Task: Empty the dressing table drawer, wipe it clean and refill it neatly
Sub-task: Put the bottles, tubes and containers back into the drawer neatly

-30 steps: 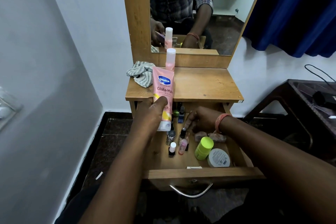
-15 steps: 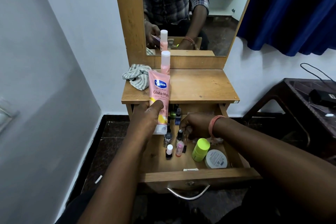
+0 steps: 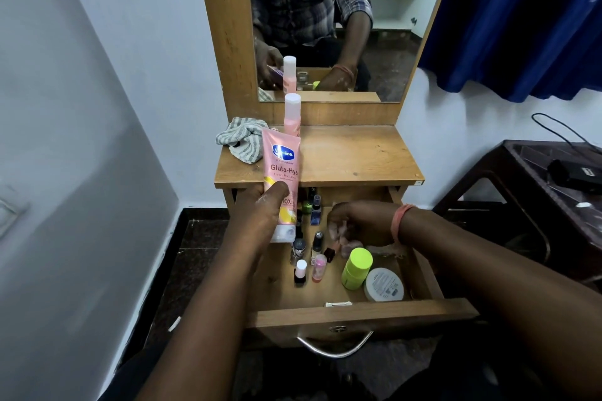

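Observation:
The wooden drawer [image 3: 358, 312] of the dressing table stands pulled out. My left hand [image 3: 260, 210] is shut on a pink Vaseline tube [image 3: 281, 156], held upright above the drawer's left side. My right hand [image 3: 356, 221] reaches into the middle of the drawer, fingers curled down over small pale items; whether it grips one is unclear. Inside lie a lime-green bottle [image 3: 356, 267], a white round jar [image 3: 384, 285], a white-capped nail polish [image 3: 300, 272], a small pink bottle [image 3: 319, 267] and several dark little bottles [image 3: 314, 208] toward the back.
On the tabletop [image 3: 351, 156] stand a pink bottle with a white cap [image 3: 292, 114] and a crumpled striped cloth [image 3: 242, 140]. A mirror [image 3: 384, 26] rises behind. A dark side table [image 3: 534, 179] with a black device is at right; a wall is close at left.
My right hand has drawn its fingers in over the small items in the drawer. My left hand still holds the tube in about the same place.

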The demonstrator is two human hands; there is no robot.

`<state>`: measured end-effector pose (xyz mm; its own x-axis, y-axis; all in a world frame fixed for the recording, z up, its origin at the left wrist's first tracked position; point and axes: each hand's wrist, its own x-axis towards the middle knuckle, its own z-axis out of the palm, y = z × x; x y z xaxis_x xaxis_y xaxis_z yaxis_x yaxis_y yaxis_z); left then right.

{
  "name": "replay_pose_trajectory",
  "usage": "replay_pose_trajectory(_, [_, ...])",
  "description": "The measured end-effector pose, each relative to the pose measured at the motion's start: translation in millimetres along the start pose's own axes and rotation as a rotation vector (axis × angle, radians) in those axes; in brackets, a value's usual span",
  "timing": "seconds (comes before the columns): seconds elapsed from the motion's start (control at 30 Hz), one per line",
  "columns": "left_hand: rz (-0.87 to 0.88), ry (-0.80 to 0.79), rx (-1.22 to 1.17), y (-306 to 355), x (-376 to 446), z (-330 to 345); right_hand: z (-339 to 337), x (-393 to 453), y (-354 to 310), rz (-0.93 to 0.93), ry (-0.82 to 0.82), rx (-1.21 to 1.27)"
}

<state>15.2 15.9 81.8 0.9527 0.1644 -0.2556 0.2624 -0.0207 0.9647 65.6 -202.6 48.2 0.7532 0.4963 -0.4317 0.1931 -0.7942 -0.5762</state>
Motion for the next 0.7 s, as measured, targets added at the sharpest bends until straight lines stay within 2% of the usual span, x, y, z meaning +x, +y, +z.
replay_pose_trajectory(0.1, [-0.002, 0.005, 0.013, 0.0, 1.5, -1.4, -9.5, -18.1, 9.3, -0.121, 0.093, 0.014])
replay_pose_trajectory(0.3, [0.001, -0.001, 0.004, 0.5, -1.8, 0.4, 2.5, -26.7, 30.1, -0.178, 0.215, 0.695])
replay_pose_trajectory(0.47, [0.001, -0.005, 0.008, 0.0, -1.7, 0.7, 7.0, -23.6, 23.3, -0.098, 0.075, 0.963])
replay_pose_trajectory(0.53, [-0.008, -0.006, 0.003, 0.6, -0.9, 0.4, 7.6, -21.9, 20.0, -0.086, 0.091, 0.937])
replay_pose_trajectory(0.7, [0.0, -0.002, 0.018, 0.3, -0.4, -2.8, 22.0, 0.1, 17.6, -0.041, 0.322, 0.367])
